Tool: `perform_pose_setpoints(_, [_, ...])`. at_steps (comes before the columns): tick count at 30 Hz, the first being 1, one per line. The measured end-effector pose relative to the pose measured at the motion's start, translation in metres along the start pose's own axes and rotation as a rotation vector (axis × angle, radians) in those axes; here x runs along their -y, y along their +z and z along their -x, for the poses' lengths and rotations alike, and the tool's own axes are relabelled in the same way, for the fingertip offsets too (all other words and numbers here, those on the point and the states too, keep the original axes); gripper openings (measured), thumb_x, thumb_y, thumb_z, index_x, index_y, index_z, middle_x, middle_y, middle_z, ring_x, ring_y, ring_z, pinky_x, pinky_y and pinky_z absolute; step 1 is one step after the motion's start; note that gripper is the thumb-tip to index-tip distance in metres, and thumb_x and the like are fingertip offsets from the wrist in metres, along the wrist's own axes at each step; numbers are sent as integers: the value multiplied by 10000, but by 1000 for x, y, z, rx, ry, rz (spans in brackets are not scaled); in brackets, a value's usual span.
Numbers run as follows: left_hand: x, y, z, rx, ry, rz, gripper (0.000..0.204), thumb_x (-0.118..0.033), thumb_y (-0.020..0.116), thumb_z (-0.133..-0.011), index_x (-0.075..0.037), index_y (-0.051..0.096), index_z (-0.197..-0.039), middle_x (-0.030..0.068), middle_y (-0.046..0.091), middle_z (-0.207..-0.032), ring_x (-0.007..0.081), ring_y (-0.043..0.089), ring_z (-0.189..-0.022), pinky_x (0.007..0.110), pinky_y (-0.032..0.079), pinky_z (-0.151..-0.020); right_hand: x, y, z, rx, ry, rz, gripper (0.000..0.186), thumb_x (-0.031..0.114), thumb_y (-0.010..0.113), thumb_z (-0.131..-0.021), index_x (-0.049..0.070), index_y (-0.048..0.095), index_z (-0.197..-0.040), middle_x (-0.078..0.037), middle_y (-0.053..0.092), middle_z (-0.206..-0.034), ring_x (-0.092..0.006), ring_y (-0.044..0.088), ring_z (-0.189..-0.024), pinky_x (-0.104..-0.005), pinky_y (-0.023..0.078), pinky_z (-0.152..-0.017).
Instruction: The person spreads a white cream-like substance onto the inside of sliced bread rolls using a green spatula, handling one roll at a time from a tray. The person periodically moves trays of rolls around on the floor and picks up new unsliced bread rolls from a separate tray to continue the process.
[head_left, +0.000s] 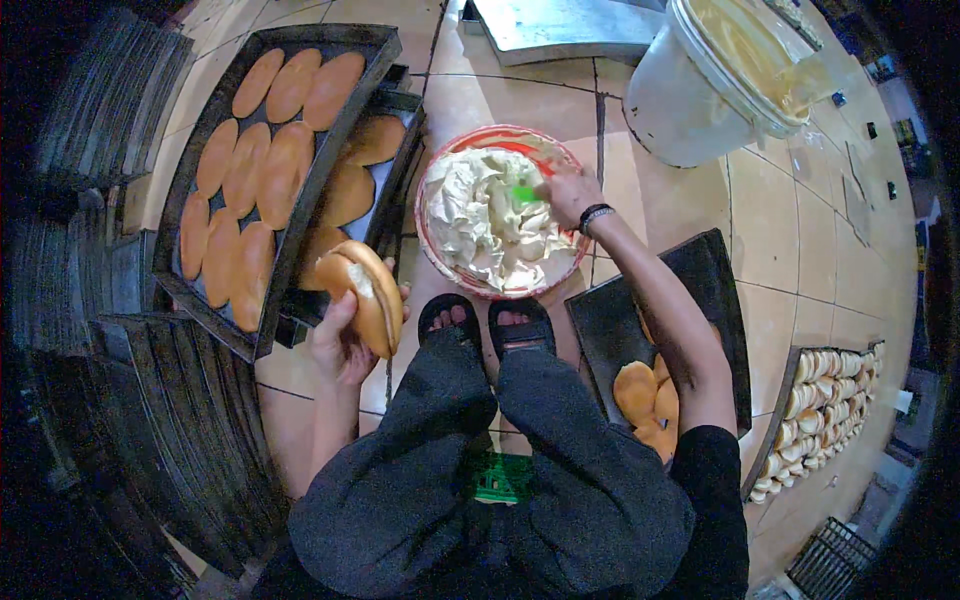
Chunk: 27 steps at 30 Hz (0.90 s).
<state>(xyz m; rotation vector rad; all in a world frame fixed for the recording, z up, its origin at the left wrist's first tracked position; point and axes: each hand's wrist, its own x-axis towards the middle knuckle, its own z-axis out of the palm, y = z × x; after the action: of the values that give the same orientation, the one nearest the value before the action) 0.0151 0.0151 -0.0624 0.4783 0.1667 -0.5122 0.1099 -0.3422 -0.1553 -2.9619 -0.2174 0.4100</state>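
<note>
Now my left hand (340, 335) is clamped on a split bun (362, 292) at about eight o'clock from the red bowl of cream (497, 212). My right hand (568, 192) closes on a green spreader (524, 194) dipped in the cream, at the bowl's three o'clock side. Trays of buns (262, 160) lie at ten o'clock.

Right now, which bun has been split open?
The bun in the left hand, cream showing inside; those on the trays lie whole and closed.

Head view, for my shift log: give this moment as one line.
left hand: holds split bun | right hand: green scraper in cream bowl | bun tray left
</note>
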Motion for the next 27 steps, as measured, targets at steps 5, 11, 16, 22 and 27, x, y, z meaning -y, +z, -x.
perform_pose_setpoints(5, [11,3,-5,100,-52,74,768,-247,645,-858,-87,196,-1461,197,202,-1502,409,278,-1347,571,294,-1081,-19,33,8,154,-84,-542,308,195,559,-799,95,690,-1061,-103,697,-820,-252,649,-765,-364,496,-715])
perform_pose_setpoints(11, [21,-18,-1,55,78,62,717,-344,666,-827,-92,342,-1415,174,321,-1462,383,311,-1337,578,210,-1110,-6,26,39,224,97,-1177,286,200,619,-852,12,672,-1060,-17,632,-749,-96,551,-653,-269,472,-615])
perform_pose_setpoints(16, [19,-3,-8,112,-2,17,671,-420,603,-864,-64,376,-1385,173,403,-1411,346,413,-1281,535,288,-1091,21,-21,70,-113,-103,-1266,277,178,613,-891,4,650,-1103,-15,642,-777,-83,578,-678,-230,471,-601])
perform_pose_setpoints(22, [41,21,-32,318,-186,369,725,-442,557,-893,-46,270,-1428,186,351,-1440,357,372,-1312,565,299,-1072,63,-97,123,-444,-297,-967,323,-40,563,-832,41,641,-1135,-119,609,-900,-182,614,-774,-303,496,-646])
perform_pose_setpoints(27, [39,40,-37,263,-154,250,615,-334,572,-910,-8,348,-1381,187,426,-1388,332,408,-1290,514,296,-1095,64,-127,140,-629,-463,-365,586,-87,554,-673,183,649,-1185,-130,585,-927,-282,602,-824,-336,510,-713])
